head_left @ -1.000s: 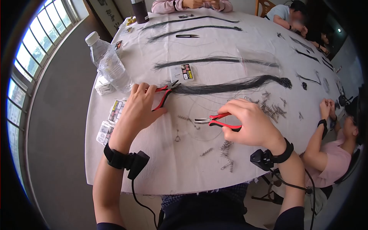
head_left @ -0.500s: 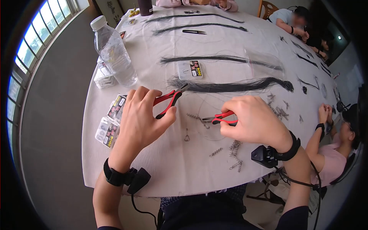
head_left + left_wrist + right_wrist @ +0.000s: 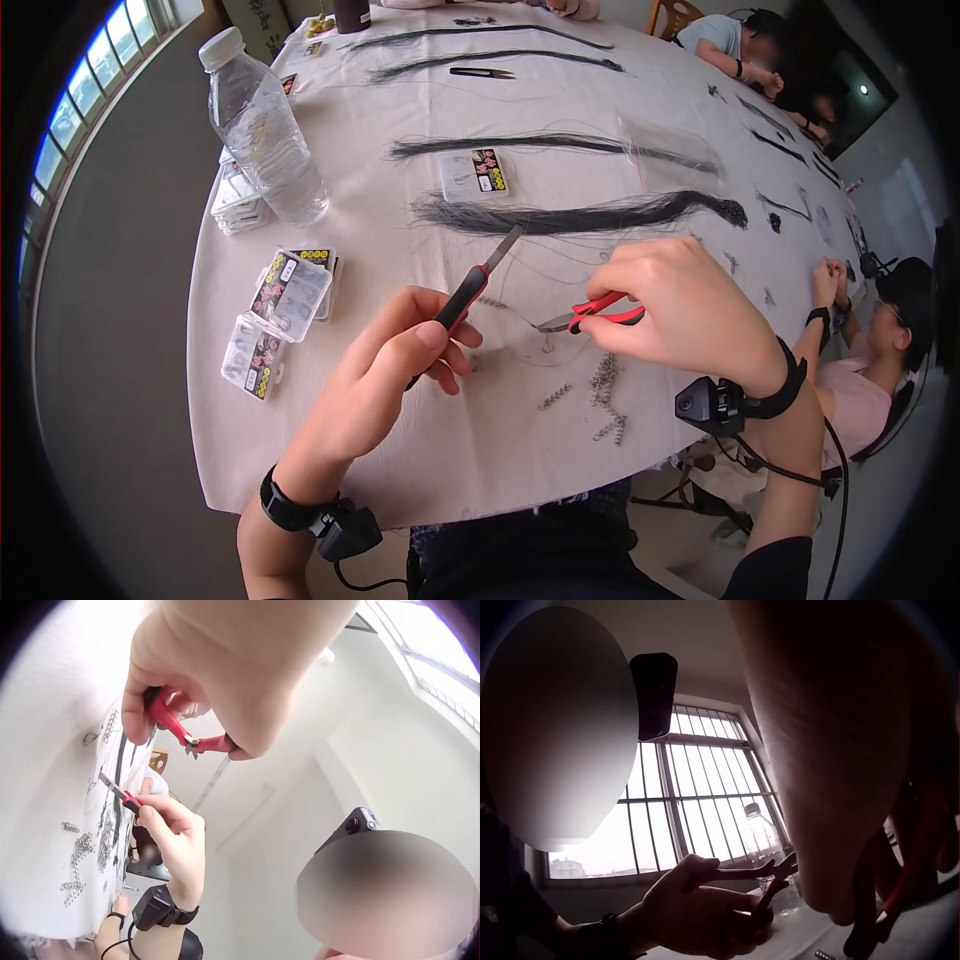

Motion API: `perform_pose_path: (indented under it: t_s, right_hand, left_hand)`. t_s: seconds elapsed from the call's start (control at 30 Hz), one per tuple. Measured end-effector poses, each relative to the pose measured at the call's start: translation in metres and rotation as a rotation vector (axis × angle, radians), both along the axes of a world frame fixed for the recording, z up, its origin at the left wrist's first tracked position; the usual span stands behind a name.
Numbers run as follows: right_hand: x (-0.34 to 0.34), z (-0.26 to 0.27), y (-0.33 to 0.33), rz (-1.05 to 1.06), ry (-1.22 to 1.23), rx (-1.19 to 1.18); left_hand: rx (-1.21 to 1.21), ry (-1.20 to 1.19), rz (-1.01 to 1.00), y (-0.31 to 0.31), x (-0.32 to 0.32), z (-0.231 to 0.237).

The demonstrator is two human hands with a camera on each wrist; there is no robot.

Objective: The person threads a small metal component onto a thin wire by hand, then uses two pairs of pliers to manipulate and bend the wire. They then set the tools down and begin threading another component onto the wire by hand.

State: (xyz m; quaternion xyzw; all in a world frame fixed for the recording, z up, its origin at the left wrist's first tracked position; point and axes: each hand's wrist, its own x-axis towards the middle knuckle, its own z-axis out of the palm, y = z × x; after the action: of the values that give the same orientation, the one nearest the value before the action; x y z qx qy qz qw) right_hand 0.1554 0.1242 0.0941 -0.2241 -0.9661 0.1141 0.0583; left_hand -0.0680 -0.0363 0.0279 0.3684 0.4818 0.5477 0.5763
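Though edge-on from the head, pliers (image 3: 462, 302) held in the left grip (image 3: 385, 375) show spread handles (image 3: 169, 720) from its wrist; they've turned since earlier. The right grip (image 3: 680, 310) holds other pliers (image 3: 578, 321).

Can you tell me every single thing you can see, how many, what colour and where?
Table: one, whitish cloth, middle
Pliers: two, red and black, held above table
Coils: many, grey, near edge and right
Long bundles: four, black, across table; shorter ones at right
Small boxes: several, clear, left and centre
Water bottle: one, clear, left
Dark container: one, far end
Snips: one, black, far side
Bag: one, clear, over a bundle
Window: one, bright, left
Chair: one, brown, back
Other people: at least three, pink or pale clothes, around table
Wrist cameras: two, black, on wrists
Left hand: one, bare, gripping pliers
Right hand: one, bare, gripping pliers
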Motion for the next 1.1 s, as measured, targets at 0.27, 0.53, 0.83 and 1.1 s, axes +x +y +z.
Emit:
perform_pose_path:
  t_s: [0.27, 0.53, 0.83, 1.1]
  right_hand:
    - [0.021, 0.024, -0.001, -0.079, 0.074, -0.049]
    - [0.025, 0.040, -0.009, -0.051, 0.133, -0.010]
    - [0.021, 0.045, -0.012, -0.056, 0.133, -0.009]
    - [0.028, 0.039, -0.010, -0.046, 0.178, -0.050]
  left_hand:
    - [-0.150, 0.150, -0.189, -0.005, 0.008, 0.006]
    - [-0.135, 0.403, -0.244, -0.012, 0.020, 0.017]
    - [0.007, 0.481, -0.199, -0.014, 0.021, 0.016]
    - [-0.032, 0.432, -0.254, -0.011, 0.019, 0.008]
